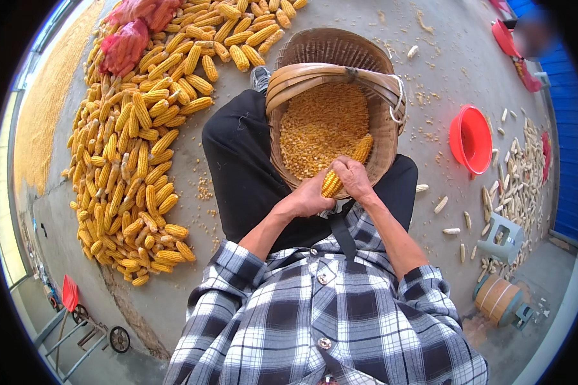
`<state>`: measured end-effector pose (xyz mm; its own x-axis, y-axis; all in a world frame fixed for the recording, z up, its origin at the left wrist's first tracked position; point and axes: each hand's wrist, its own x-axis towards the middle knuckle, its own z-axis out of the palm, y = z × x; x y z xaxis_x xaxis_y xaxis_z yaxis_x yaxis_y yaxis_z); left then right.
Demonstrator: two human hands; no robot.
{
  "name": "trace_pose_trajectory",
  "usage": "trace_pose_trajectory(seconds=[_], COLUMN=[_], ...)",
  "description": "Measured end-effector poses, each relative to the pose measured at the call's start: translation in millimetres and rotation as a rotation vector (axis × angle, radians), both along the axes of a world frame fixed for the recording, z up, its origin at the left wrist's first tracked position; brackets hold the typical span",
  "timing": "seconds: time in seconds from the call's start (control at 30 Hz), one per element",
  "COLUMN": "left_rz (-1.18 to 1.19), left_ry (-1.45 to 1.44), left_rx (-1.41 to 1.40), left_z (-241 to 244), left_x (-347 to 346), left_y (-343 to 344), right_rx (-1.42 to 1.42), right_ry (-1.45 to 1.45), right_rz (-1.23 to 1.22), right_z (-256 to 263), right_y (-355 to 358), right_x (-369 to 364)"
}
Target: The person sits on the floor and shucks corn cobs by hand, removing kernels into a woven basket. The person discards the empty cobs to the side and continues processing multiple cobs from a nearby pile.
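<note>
Between my knees stands a woven bamboo basket (387, 139) with a broad arched handle and a white cord tied at its right side. Loose yellow corn kernels (322, 120) lie inside it. Over its near rim, my left hand (310, 195) grips the near end of a corn cob (332, 184). My right hand (352, 177) is closed over the same ear from the right, its fingers against the left hand. Beyond my right hand a yellow corn ear (363, 148) points up into the basket; whether it is the same ear or a second one, I cannot tell.
A big heap of corn ears (139, 144) spreads on the left, with red mesh bags (125, 45) on it. On the right are a red plastic basin (471, 139), stripped cobs (515, 178), a grey plastic stool (501, 238) and a gas cylinder (498, 298). A hand cart (119, 339) stands lower left.
</note>
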<state>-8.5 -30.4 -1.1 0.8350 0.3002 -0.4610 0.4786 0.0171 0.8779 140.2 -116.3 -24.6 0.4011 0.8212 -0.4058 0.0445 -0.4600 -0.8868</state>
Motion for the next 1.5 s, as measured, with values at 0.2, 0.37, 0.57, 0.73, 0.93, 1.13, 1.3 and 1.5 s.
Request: trace_pose_trajectory(seconds=[0.2, 0.37, 0.57, 0.73, 0.93, 1.13, 1.3, 1.5], left_rz=[-0.017, 0.021, 0.007, 0.044, 0.033, 0.004, 0.041, 0.064], left_ry=[0.08, 0.075, 0.075, 0.051, 0.069, 0.075, 0.064, 0.052], left_rx=[-0.372, -0.479, -0.416, -0.543, -0.444, -0.599, -0.437, -0.69], left_z=[28, 20, 14, 18, 13, 29, 13, 25], left_x=[1, 0, -1, 0, -1, -1, 1, -3], left_y=[16, 16, 11, 13, 10, 17, 9, 19], right_rx=[-0.093, 0.059, 0.014, -0.01, -0.12, -0.019, -0.032, 0.128], right_ry=[0.353, 0.273, 0.192, 0.492, 0.284, 0.509, 0.345, 0.309], right_rz=[-0.121, -0.138, -0.059, -0.091, -0.035, -0.112, -0.121, -0.074], right_z=[32, 34, 28, 49, 48, 49, 57, 36], right_y=[4, 3, 1, 0, 5, -8, 6, 3], right_x=[8, 8, 6, 16, 5, 12, 2, 7])
